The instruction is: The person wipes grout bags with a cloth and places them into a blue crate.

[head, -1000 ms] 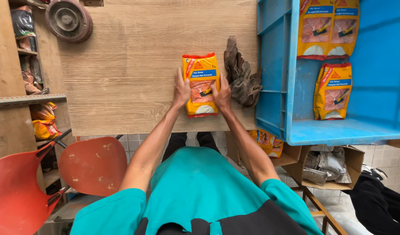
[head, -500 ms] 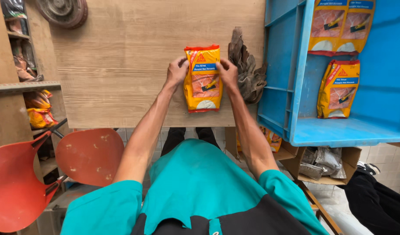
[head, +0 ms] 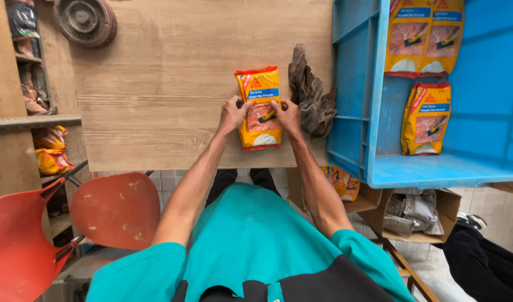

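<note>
Head view. Both hands were clamped on one yellow-and-orange pouch (head: 260, 109): the left hand (head: 233, 114) pinched its left edge about halfway up, and the right hand (head: 287, 116) pinched its right edge at the same height, fingers curled onto the printed face. The pouch lay flat on the wooden tabletop (head: 156, 84), close to the near edge, its long axis running away from the person and its orange top seam at the far end. Just beside the right hand, a crumpled brown rag (head: 312, 100) lay on the table, between the pouch and the wall of a blue plastic crate (head: 351, 112). Inside the crate, three more pouches of the same kind lay flat: two side by side at the far end (head: 424, 36) and one nearer (head: 425, 118). A dark round wheel-like disc (head: 86, 21) sat at the table's far left corner. To the left, wooden shelves (head: 27, 120) held further yellow packets (head: 51, 151). Below the table edge stood a red plastic chair (head: 114, 210), and under the crate an open cardboard box (head: 418, 210).
</note>
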